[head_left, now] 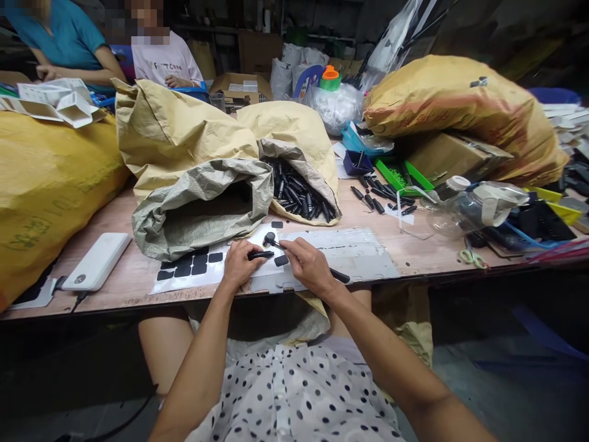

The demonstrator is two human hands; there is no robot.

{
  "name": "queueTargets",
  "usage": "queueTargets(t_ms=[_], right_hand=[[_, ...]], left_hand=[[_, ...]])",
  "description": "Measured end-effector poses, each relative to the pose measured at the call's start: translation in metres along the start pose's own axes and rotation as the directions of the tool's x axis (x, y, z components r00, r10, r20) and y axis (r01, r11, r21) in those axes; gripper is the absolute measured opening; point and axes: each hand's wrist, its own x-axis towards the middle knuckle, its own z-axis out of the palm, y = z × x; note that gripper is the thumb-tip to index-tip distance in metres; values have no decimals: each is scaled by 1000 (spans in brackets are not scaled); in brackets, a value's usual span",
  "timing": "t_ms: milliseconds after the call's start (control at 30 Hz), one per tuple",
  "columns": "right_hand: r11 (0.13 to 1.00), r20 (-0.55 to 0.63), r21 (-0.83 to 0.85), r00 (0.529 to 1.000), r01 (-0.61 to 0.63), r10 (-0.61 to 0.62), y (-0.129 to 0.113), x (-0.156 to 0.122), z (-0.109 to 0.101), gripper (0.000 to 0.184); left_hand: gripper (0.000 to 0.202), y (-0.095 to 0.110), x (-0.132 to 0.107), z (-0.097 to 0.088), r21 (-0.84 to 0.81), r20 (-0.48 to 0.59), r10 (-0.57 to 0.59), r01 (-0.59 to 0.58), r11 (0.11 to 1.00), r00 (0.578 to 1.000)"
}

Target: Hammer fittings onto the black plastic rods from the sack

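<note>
Head view, from where I stand:
1. Left hand (pixel 240 264) grips a black, slim, cylindrical part (pixel 262 254), apparently plastic, above the wood-patterned counter (pixel 407 245).
2. Handling: probably light, rigid, slippery; hold mid-body.
3. Right hand (pixel 309 265) grasps a dark, round-headed tool (pixel 269 239); likely head-heavy; grasp its handle.

A wood-grain worktop with a pale pinkish top (pixel 363 221) runs across the middle from 9 to 3 o'clock. Light falls on it, while the room dims toward the back. At 11 o'clock stands a dark, long, flat shelf (pixel 207 27); at 12, a rounded blue chair back (pixel 306 80). Dull grey floor (pixel 497 393) shows at 4 o'clock, in shadow; the upper right is too dark to make out.
</note>
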Motion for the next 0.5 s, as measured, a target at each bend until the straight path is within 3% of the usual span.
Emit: queueTargets(t_ms=[233, 433, 500], right_hand=[[999, 92, -17, 994, 52, -50, -7, 4, 9, 32], [998, -31, 56, 999, 31, -30, 10, 30, 16, 30], [999, -22, 30, 999, 43, -42, 20, 45, 21, 28]], left_hand=[[7, 2, 0, -1, 39, 15, -10, 10, 999, 1000], [11, 7, -1, -3, 17, 19, -33, 33, 999, 999], [12, 7, -1, -3, 21, 19, -34, 34, 999, 999]])
